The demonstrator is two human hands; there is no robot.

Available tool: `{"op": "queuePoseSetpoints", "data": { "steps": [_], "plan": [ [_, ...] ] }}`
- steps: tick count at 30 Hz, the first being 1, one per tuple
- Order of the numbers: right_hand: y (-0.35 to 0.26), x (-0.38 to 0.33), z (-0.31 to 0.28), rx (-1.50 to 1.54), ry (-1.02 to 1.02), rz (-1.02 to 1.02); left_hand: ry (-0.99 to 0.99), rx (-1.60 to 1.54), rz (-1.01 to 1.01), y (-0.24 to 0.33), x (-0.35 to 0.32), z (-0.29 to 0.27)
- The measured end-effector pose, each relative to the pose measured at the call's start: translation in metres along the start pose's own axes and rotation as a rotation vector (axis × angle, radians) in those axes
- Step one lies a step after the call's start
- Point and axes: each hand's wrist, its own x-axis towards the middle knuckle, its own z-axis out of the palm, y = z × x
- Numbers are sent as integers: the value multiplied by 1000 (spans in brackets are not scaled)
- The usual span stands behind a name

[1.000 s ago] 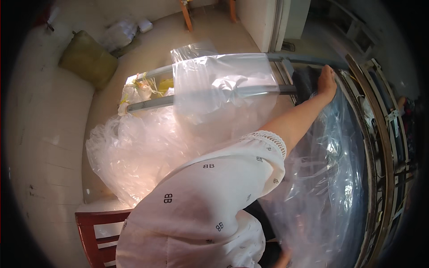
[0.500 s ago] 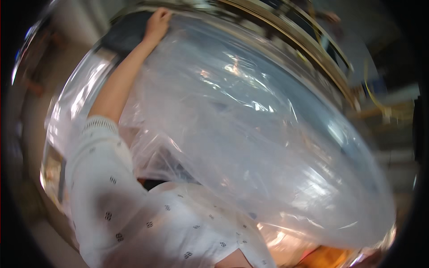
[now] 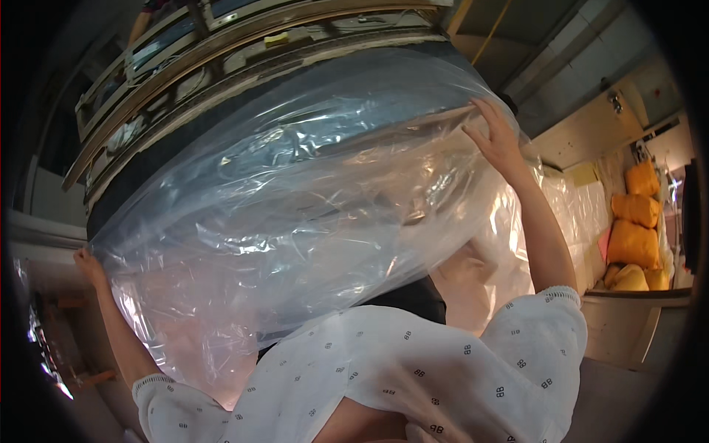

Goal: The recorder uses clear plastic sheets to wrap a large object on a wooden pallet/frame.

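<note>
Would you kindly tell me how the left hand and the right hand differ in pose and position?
The left hand is curled closed at the left edge of the clear plastic sheet, while the right hand is more open, its thumb apart from its fingers. The left hand sits lower in the picture; the right hand is higher, toward the sheet's right end. Both are bare and at the sheet.
</note>
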Motion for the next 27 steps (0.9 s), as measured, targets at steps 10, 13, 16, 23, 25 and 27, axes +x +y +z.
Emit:
{"op": "queuePoseSetpoints", "data": {
  "steps": [10,13,16,23,25,27],
  "plan": [
    [-13,85,1,-72,199,-88,-10,78,25,21,-7,10],
    [-18,106,0,609,-125,15,49,89,55,21,-17,6],
    [-33,120,-23,1184,-405,357,61,66,84,30,-21,3],
    [-10,134,18,677,-377,245,67,128,52,11,-13,1],
    [-6,139,19,730,-410,268,51,110,62,14,-12,1],
    [3,144,26,786,-434,288,43,89,77,18,-9,1]
  ]
}}
